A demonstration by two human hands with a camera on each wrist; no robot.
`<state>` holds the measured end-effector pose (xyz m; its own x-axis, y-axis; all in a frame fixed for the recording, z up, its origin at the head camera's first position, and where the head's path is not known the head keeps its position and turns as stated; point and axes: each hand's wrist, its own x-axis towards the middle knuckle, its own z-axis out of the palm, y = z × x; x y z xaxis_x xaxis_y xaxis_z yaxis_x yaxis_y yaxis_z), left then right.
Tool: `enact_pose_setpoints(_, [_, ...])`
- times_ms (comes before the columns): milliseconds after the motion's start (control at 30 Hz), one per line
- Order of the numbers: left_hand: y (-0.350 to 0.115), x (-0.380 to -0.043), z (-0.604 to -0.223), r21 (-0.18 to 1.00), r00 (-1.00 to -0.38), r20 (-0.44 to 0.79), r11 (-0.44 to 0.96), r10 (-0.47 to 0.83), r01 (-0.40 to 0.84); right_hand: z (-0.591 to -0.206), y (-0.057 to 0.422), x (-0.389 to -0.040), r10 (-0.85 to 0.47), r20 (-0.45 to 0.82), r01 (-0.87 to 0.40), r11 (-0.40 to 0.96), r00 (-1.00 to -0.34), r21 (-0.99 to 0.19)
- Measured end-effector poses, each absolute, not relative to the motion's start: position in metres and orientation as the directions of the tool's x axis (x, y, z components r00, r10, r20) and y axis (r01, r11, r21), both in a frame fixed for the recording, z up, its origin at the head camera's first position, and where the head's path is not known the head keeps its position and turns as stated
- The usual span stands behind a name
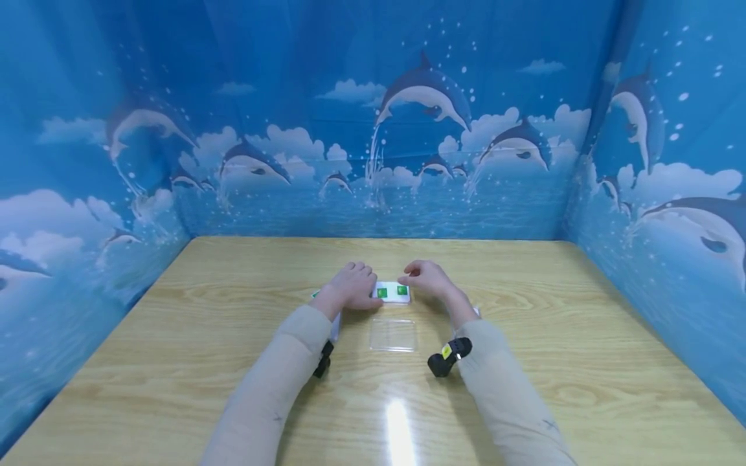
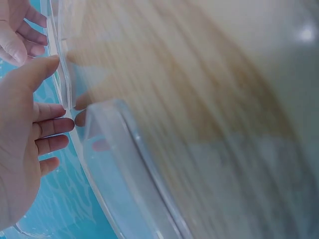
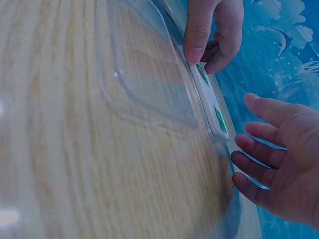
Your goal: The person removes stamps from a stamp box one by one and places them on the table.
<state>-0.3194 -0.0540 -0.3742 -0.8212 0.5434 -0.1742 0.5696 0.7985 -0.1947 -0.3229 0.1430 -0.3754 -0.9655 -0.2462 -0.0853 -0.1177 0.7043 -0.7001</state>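
A flat white box (image 1: pixel 392 300) with two green squares (image 1: pixel 382 292) on top lies on the table between the hands. My left hand (image 1: pixel 352 287) holds its left end, thumb along the near side and fingers beyond. In the right wrist view, that thumb meets the edge of the white box (image 3: pixel 212 104). Beside the box's right end, my right hand (image 1: pixel 431 282) is spread with loosely bent fingers; the right wrist view shows a gap between them. Toward the body lies a clear plastic tray or lid (image 1: pixel 393 335), also a clear shape (image 3: pixel 149 64) in the right wrist view.
White items partly show beneath the left forearm (image 1: pixel 335 327) and the right forearm (image 1: pixel 476 312); the arms hide most of them. The wooden table (image 1: pixel 233 272) ends at a blue dolphin-print curtain (image 1: pixel 373 213) at the back and sides.
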Motion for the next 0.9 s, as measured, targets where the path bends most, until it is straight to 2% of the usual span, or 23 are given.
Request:
enact_pose_setpoints(400, [-0.053,-0.317,-0.372,-0.194,-0.823,-0.184,0.801,0.538,0.567,-0.389,0.143,-0.325,-0.188,-0.097,-0.053,0.660,-0.977,-0.749])
enact_pose_setpoints(900, [-0.055,-0.317,-0.375,-0.198,-0.823,-0.171,0.799,0.542,0.567,-0.398,0.146,-0.324,-0.236,-0.098,-0.088,0.668,-0.967,-0.739])
